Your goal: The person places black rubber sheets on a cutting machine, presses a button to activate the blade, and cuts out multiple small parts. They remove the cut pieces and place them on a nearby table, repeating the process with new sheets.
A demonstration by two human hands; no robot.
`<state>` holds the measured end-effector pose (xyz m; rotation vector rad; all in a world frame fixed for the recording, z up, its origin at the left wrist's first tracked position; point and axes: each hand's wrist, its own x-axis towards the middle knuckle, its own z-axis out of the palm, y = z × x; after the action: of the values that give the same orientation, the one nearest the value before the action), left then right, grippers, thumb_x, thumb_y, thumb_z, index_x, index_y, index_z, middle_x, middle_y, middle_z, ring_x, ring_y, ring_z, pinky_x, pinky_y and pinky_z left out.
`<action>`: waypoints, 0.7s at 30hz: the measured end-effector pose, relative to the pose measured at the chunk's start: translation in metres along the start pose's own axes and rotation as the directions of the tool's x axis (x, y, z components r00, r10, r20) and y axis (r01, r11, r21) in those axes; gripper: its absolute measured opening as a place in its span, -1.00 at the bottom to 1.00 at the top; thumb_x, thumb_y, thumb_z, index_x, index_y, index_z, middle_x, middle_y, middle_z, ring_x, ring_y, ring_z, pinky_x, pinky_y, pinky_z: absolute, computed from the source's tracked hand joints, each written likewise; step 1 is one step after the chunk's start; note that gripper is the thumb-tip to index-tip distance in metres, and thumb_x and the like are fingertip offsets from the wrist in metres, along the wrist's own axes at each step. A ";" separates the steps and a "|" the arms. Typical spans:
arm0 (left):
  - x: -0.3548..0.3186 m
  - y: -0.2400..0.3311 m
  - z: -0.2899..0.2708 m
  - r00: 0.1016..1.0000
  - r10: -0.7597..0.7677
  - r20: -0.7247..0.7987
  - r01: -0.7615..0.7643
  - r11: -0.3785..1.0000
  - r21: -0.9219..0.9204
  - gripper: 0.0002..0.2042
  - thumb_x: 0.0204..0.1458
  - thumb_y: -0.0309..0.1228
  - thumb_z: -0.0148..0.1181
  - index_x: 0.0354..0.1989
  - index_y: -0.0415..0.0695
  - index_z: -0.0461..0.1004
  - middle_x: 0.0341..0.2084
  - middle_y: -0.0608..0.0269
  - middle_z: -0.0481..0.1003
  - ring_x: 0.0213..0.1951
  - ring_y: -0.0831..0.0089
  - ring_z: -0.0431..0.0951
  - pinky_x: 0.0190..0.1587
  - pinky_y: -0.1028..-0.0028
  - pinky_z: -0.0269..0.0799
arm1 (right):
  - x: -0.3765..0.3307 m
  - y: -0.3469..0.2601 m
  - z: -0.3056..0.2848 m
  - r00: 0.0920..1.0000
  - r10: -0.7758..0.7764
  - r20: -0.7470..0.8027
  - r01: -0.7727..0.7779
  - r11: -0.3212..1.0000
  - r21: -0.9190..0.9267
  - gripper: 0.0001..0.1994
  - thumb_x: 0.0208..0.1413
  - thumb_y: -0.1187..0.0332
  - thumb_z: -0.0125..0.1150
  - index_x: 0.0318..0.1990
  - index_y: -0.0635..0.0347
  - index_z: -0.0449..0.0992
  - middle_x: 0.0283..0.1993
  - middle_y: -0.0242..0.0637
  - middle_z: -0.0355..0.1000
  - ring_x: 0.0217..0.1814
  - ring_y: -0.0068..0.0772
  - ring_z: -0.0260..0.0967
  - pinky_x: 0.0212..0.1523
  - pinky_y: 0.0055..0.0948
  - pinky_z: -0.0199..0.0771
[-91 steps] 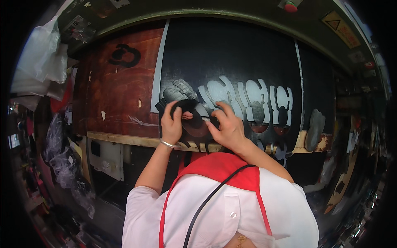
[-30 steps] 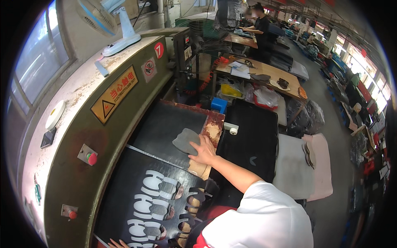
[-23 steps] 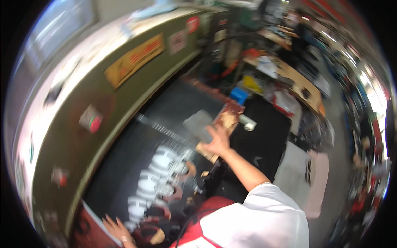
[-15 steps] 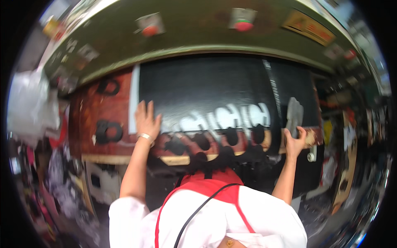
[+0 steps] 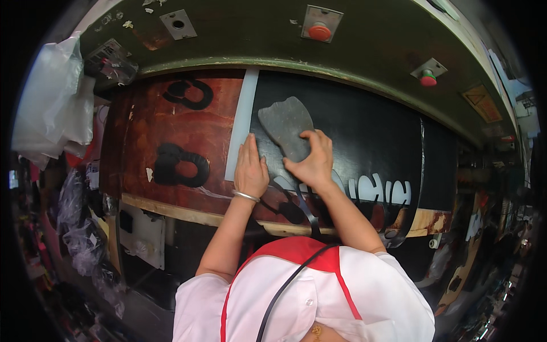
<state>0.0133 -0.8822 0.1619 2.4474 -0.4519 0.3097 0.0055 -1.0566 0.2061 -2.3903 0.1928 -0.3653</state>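
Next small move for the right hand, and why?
Probably settle the grey slab flat on the black sheet, away from the pale shapes: the right hand grips its near end over plain sheet, the left hand is at the sheet's left border, and those shapes line the near edge. Whether the slab touches down, I can't tell.

Counted: one grey irregular slab [image 5: 289,126]; two black ring-ended clusters [image 5: 166,165]; two red round push-buttons [image 5: 319,32]; one silver bangle [image 5: 246,197].

On the green machine [image 5: 250,43] we see a yellow sign [image 5: 481,104]. Its printing is too small, and we can read no text.
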 end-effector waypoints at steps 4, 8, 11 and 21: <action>0.003 -0.004 0.006 1.000 0.001 -0.009 -0.001 1.000 0.005 -0.35 0.01 -0.58 0.07 0.32 -0.38 0.01 0.22 -0.23 0.22 0.25 -0.08 0.25 0.33 0.10 0.11 | 0.001 -0.002 0.017 0.993 -0.119 0.004 0.118 0.984 -0.130 -0.21 -0.40 0.24 0.55 0.13 0.15 0.33 0.19 0.19 0.16 0.25 0.22 0.10 0.14 -0.04 0.31; 0.031 -0.009 0.010 0.999 0.036 -0.008 -0.036 0.999 -0.010 -0.40 0.00 -0.62 0.02 0.29 -0.38 0.09 0.19 -0.21 0.27 0.25 -0.05 0.26 0.33 0.13 0.11 | 0.031 0.028 -0.002 0.971 -0.214 0.107 0.212 0.977 0.029 -0.28 -0.26 0.20 0.51 0.14 0.18 0.36 0.17 0.16 0.20 0.23 0.20 0.14 0.14 -0.06 0.34; 0.060 -0.016 0.007 1.000 -0.013 0.003 0.013 0.991 -0.132 -0.42 -0.03 -0.66 0.00 0.27 -0.25 0.19 0.15 -0.17 0.32 0.22 -0.07 0.30 0.28 0.17 0.20 | 0.078 0.057 -0.045 0.965 -0.153 -0.214 0.179 0.978 0.108 -0.66 -0.05 0.32 0.37 -0.12 0.25 0.50 -0.10 -0.07 0.45 -0.01 -0.04 0.38 0.02 -0.22 0.39; 0.076 -0.028 0.012 0.939 -0.342 -0.039 0.344 0.926 0.157 -0.70 0.11 -0.18 0.18 -0.53 -0.15 0.47 -0.64 0.06 0.45 -0.52 0.01 0.48 -0.39 0.13 0.33 | 0.168 0.135 -0.164 0.813 -0.237 -0.531 0.148 0.968 -0.204 -0.79 0.15 0.34 0.19 -0.39 0.24 0.32 -0.37 -0.17 0.22 -0.32 -0.24 0.22 -0.29 -0.35 0.27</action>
<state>0.0947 -0.8869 0.1618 2.6232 0.0143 0.2159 0.1090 -1.2989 0.2681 -2.3980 0.2448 -1.1846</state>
